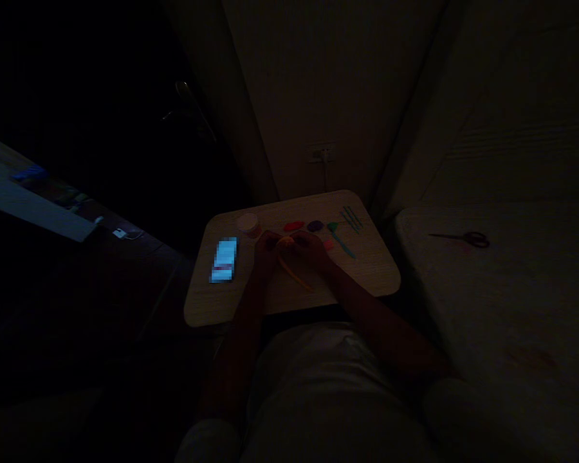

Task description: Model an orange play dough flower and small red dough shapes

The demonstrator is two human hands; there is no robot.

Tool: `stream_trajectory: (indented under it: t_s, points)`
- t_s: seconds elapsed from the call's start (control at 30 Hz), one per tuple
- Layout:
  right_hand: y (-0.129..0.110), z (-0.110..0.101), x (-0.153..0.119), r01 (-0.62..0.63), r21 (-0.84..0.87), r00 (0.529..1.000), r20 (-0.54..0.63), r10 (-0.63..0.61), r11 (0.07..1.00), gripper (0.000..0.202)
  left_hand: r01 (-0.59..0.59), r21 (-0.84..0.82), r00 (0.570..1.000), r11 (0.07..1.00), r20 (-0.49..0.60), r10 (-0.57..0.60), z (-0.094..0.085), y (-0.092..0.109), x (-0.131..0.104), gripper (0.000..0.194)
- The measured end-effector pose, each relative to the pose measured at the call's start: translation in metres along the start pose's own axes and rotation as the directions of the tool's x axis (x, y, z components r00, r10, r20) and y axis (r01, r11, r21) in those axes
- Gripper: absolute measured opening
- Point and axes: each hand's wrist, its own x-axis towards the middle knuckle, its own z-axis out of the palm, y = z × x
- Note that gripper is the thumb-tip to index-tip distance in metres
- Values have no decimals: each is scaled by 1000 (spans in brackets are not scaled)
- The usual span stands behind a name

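Observation:
In the dim light, my left hand [267, 248] and my right hand [312, 249] meet over the small table [244, 305]. Between their closed fingertips is an orange lump [285, 242] of what looks like modelling clay. A long thin orange strip [296, 276] runs from beneath the hands toward the table's front edge; whether it joins the lump I cannot tell. Just beyond my fingers lie a red piece [294, 226] and a dark purple piece [314, 226]. A pinkish-red piece [329, 245] is partly hidden by my right hand.
A lit phone [224, 260] and a round tub [249, 224] are on the left. Rightward lie a teal stick-like tool [343, 244], a green piece [332, 226] and several thin green sticks [351, 219]. Scissors [463, 238] rest on a pale surface at right. A wall socket [324, 153] holds a plug.

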Motion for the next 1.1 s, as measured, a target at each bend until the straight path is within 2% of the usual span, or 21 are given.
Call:
stream_trajectory:
  t_s: [0.2, 0.4, 0.63, 1.1]
  points:
    - [3, -1, 1, 5, 0, 1000, -18, -5, 1000, 32, 14, -11, 1000, 1000, -5, -14, 0, -2, 0, 36]
    - [1, -2, 2, 31, -30, 996, -78, -34, 999, 26, 20, -26, 999, 999, -33, -21, -1, 1, 0, 27]
    - [3, 0, 2, -24, 6, 995, -94, 24, 1000, 27, -3, -18, 998, 1000, -70, 1, -3, -6, 2, 21]
    - [3, -1, 1, -70, 40, 997, -31, 71, 997, 30, -16, -55, 1000, 998, -28, 14, -2, -10, 3, 38]
